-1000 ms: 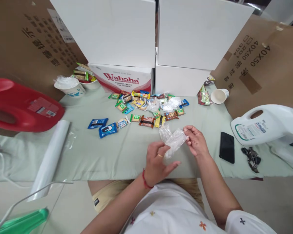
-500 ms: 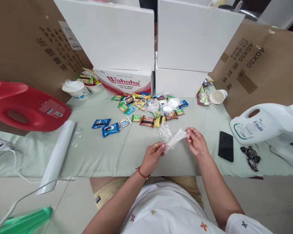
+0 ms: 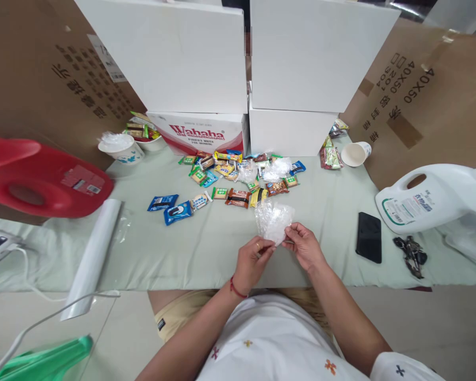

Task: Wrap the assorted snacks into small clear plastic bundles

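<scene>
Pinching a small clear plastic bag (image 3: 273,221) between them, the left hand (image 3: 250,263) and right hand (image 3: 304,246) hold it just above the table (image 3: 206,243). It looks empty; the wrapped snacks (image 3: 238,177) lie loose beyond it, seemingly unbagged.

White short-sleeved shirt (image 3: 273,338) dotted with tiny cross motifs, tan shorts (image 3: 182,317), thin red string bracelet (image 3: 235,289) on left wrist, gold ring (image 3: 257,246).
</scene>
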